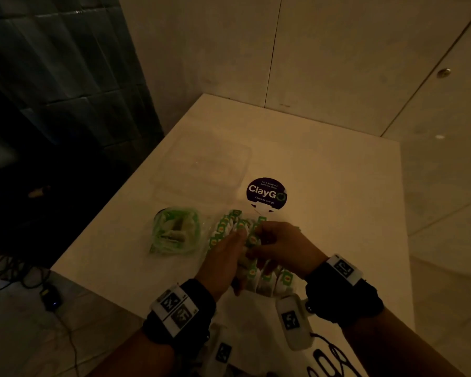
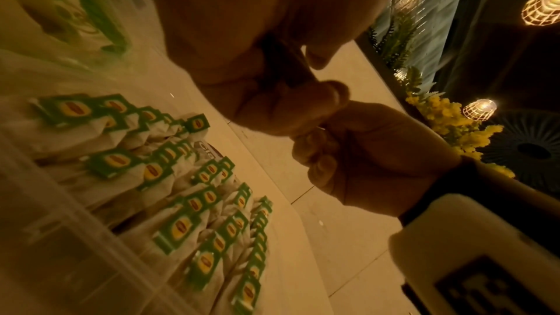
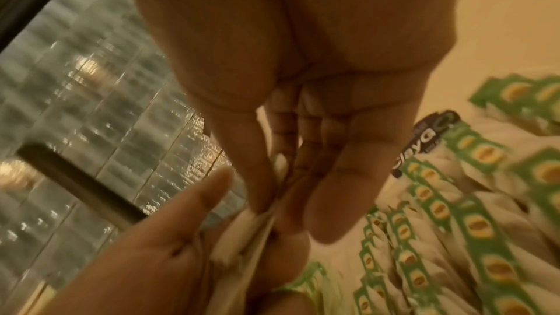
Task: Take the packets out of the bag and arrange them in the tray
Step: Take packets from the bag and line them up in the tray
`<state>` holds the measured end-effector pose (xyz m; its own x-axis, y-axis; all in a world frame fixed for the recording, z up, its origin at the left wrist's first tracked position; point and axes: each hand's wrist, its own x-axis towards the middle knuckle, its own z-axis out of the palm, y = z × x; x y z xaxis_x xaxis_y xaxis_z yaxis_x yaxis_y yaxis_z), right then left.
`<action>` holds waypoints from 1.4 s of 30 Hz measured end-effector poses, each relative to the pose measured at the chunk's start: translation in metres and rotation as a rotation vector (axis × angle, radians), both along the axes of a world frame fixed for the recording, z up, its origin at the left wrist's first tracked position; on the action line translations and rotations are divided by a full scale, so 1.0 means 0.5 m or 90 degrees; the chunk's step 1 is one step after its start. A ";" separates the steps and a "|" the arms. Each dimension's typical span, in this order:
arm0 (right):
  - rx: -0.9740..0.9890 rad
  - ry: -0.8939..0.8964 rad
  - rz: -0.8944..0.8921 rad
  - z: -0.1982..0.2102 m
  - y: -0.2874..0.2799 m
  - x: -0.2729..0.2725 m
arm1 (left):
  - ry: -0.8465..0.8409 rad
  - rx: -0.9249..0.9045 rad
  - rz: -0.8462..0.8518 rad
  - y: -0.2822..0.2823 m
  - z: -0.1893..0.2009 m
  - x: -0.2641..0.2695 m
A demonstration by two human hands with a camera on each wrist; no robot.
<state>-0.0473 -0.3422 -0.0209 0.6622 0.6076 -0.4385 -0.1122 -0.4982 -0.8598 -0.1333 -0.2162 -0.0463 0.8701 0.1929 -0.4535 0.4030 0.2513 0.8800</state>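
Note:
Rows of white tea packets [image 1: 235, 224] with green and yellow tags lie on the white table, just in front of the purple sticker. My left hand [image 1: 225, 254] reaches in from the left and holds a small stack of white packets [image 3: 242, 243], its thumb raised. My right hand [image 1: 279, 242] meets it from the right, its thumb and fingers pinching the top edge of the same stack. The wrist views show the packet rows [image 2: 181, 200] [image 3: 454, 224] beside both hands. A clear plastic tray [image 1: 201, 164] sits farther back and looks bare. A green-printed plastic bag [image 1: 174, 232] lies to the left.
A round purple sticker [image 1: 266, 192] is on the table behind the packets. White material [image 1: 245, 308] lies under my wrists at the near edge. Beige walls close the table's far and right sides. Cables [image 1: 17, 268] run over the floor at the left.

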 end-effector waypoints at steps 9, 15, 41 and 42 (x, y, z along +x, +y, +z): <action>-0.077 -0.051 -0.044 -0.043 -0.097 0.025 | 0.034 0.097 -0.093 0.027 -0.024 -0.025; -0.282 -0.083 0.185 -0.099 -0.090 -0.020 | 0.078 0.142 -0.159 0.024 -0.039 -0.039; -0.395 -0.255 0.084 -0.118 -0.060 -0.030 | 0.046 0.144 -0.114 0.020 -0.033 -0.043; -0.371 -0.251 0.064 -0.104 -0.065 -0.028 | 0.037 0.153 -0.117 0.020 -0.034 -0.041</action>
<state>-0.0614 -0.3745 -0.0731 0.7918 0.4127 -0.4503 0.2222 -0.8813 -0.4170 -0.1539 -0.2062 -0.0633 0.8747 0.1421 -0.4634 0.4732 -0.0434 0.8799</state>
